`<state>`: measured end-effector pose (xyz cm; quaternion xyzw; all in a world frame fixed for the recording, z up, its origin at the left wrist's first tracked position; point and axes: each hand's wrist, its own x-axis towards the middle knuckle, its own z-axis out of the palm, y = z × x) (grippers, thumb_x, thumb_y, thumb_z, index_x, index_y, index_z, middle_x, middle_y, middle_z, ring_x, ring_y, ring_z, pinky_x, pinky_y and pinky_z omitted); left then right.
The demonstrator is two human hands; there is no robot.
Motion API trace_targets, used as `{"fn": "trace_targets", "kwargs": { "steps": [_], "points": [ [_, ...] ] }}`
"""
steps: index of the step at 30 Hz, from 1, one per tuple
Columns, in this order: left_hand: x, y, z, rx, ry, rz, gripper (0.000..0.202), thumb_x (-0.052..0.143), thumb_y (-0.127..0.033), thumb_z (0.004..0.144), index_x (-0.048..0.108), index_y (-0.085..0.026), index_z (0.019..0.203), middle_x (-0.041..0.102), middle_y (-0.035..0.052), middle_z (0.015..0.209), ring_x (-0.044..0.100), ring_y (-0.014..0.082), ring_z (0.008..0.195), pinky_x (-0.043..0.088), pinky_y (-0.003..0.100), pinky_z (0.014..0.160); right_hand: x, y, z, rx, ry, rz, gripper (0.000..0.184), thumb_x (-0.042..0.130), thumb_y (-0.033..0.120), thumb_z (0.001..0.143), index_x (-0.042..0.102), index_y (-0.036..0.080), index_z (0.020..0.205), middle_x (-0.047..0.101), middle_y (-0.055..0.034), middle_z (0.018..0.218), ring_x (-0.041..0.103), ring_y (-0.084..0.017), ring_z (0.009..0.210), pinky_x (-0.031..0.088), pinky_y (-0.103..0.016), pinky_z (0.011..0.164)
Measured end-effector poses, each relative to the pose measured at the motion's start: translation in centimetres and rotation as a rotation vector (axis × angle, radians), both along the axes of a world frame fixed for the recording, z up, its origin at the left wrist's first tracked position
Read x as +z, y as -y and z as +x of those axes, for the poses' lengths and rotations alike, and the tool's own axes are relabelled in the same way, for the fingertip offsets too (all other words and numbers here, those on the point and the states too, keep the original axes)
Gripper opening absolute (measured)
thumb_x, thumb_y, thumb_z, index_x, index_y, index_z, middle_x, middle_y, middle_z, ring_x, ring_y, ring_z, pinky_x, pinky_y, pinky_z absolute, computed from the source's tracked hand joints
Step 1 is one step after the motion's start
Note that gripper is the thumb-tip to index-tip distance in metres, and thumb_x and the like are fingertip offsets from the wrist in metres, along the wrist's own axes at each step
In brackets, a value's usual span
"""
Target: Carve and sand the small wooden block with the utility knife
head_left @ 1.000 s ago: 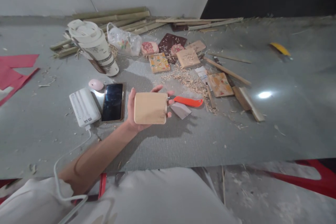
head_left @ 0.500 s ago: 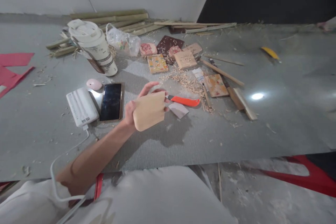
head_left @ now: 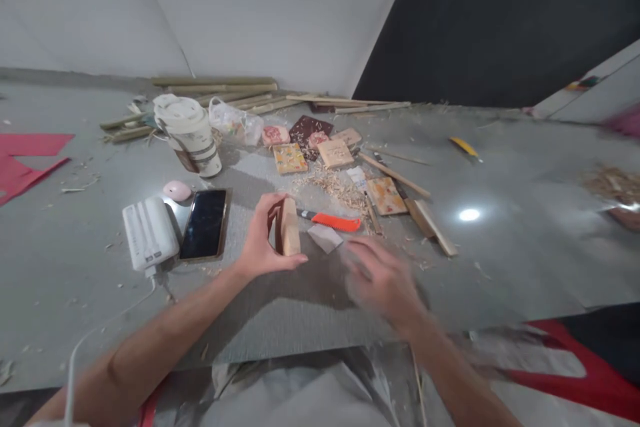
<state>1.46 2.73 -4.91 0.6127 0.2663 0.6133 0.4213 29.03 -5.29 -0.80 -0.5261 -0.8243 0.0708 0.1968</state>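
My left hand (head_left: 263, 243) grips a small pale wooden block (head_left: 289, 233), turned so its thin edge faces me, just above the grey table (head_left: 525, 247). My right hand (head_left: 383, 280) comes in from the lower right, smeared by motion, and its fingers cannot be made out. It is a short way right of the block and touches nothing I can see. An orange-handled knife (head_left: 333, 221) and a grey scrap of sandpaper (head_left: 325, 237) lie just beyond the block.
A phone (head_left: 205, 224), a white power bank (head_left: 148, 232) with its cable and a pink mouse (head_left: 177, 190) lie at left. Behind are a cream tumbler (head_left: 189, 133), decorated wooden tiles (head_left: 289, 157), shavings, sticks and bamboo poles (head_left: 215, 87). Red paper (head_left: 25, 153) is far left.
The left hand turned the block from flat-face-up to edge-on and lowered it. The right hand came into view from the lower right. The camera tilted up.
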Motion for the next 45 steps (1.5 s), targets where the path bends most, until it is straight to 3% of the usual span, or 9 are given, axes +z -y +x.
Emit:
{"fn": "trace_targets", "kwargs": {
  "steps": [6, 8, 15, 22, 27, 29, 34, 39, 45],
  "points": [
    [0.4, 0.2, -0.6, 0.166, -0.021, 0.070, 0.110, 0.107, -0.040, 0.063, 0.051, -0.040, 0.157, 0.055, 0.0103, 0.155, 0.057, 0.0372, 0.145, 0.044, 0.057, 0.125, -1.2, -4.8, -5.2, 0.166, -0.004, -0.112, 0.035, 0.056, 0.016, 0.109, 0.073, 0.025, 0.139, 0.081, -0.0091, 0.134, 0.076, -0.027, 0.127, 0.060, -0.042, 0.108],
    [0.6, 0.0, -0.7, 0.134, -0.049, 0.104, 0.106, 0.104, -0.041, 0.067, 0.050, -0.041, 0.158, 0.056, 0.0098, 0.153, 0.057, 0.0370, 0.143, 0.045, 0.056, 0.123, -1.1, -6.5, -5.4, 0.155, -0.014, -0.090, 0.032, 0.057, 0.018, 0.109, 0.072, 0.029, 0.136, 0.081, -0.0048, 0.133, 0.076, -0.023, 0.125, 0.059, -0.036, 0.105],
    [1.4, -0.3, -0.1, 0.016, -0.106, 0.025, 0.069, 0.083, -0.036, 0.086, 0.057, -0.035, 0.150, 0.063, 0.0108, 0.144, 0.062, 0.0347, 0.136, 0.050, 0.055, 0.121, -2.8, -10.3, -3.2, -0.063, -0.029, -0.019, 0.017, 0.061, 0.029, 0.108, 0.073, 0.024, 0.120, 0.076, -0.0128, 0.127, 0.070, -0.033, 0.123, 0.055, -0.048, 0.105],
    [4.6, 0.0, -0.4, 0.053, -0.338, -0.184, 0.040, 0.066, -0.031, 0.091, 0.070, -0.022, 0.130, 0.069, 0.0115, 0.148, 0.071, 0.0273, 0.127, 0.057, 0.037, 0.108, -4.3, -11.0, -3.0, -0.063, -0.138, -0.006, 0.027, 0.055, 0.025, 0.106, 0.073, 0.022, 0.126, 0.077, -0.0133, 0.126, 0.073, -0.030, 0.120, 0.056, -0.043, 0.104],
    [5.6, -0.5, -1.8, 0.281, -0.752, -0.230, 0.040, 0.061, -0.027, 0.091, 0.074, -0.021, 0.128, 0.082, 0.0065, 0.101, 0.075, 0.0245, 0.090, 0.051, 0.030, 0.080, -4.5, -11.1, -2.8, -0.083, -0.291, 0.030, 0.038, 0.043, 0.032, 0.110, 0.070, 0.022, 0.135, 0.075, -0.0157, 0.132, 0.071, -0.032, 0.127, 0.057, -0.047, 0.107],
    [5.9, -0.8, -2.4, 0.277, -0.912, -0.185, 0.026, 0.059, -0.030, 0.095, 0.079, -0.020, 0.110, 0.076, 0.0033, 0.080, 0.068, 0.0219, 0.075, 0.043, 0.028, 0.070, -4.5, -11.0, -2.8, -0.089, -0.354, 0.034, 0.038, 0.042, 0.037, 0.111, 0.069, 0.023, 0.134, 0.075, -0.0150, 0.132, 0.071, -0.031, 0.125, 0.058, -0.045, 0.104],
    [6.8, -0.6, -2.7, 0.097, -0.758, -0.025, 0.027, 0.055, -0.030, 0.099, 0.071, -0.018, 0.117, 0.077, 0.0032, 0.091, 0.064, 0.0180, 0.077, 0.043, 0.026, 0.071, -3.1, -9.7, -3.3, -0.092, -0.497, -0.005, 0.040, 0.057, 0.051, 0.105, 0.068, 0.022, 0.130, 0.075, -0.0052, 0.099, 0.070, -0.024, 0.086, 0.057, -0.035, 0.079],
    [7.4, 0.0, -1.2, -0.048, -0.747, 0.007, 0.025, 0.046, -0.029, 0.102, 0.063, -0.020, 0.118, 0.074, 0.0047, 0.099, 0.066, 0.0194, 0.086, 0.048, 0.028, 0.078, -1.4, -8.4, -4.3, -0.011, -0.565, -0.038, 0.034, 0.074, 0.053, 0.091, 0.061, 0.024, 0.083, 0.058, 0.0033, 0.073, 0.052, -0.017, 0.068, 0.039, -0.029, 0.065],
    [7.2, -0.5, 1.2, 0.124, -0.891, -0.058, 0.028, 0.060, -0.051, 0.096, 0.054, -0.024, 0.091, 0.063, -0.0026, 0.074, 0.055, 0.0173, 0.065, 0.035, 0.027, 0.063, -1.8, -8.4, -5.3, 0.010, -0.610, -0.038, 0.043, 0.065, 0.055, 0.102, 0.049, 0.024, 0.076, 0.055, 0.0026, 0.071, 0.050, -0.017, 0.068, 0.035, -0.028, 0.062]
  ]
}}
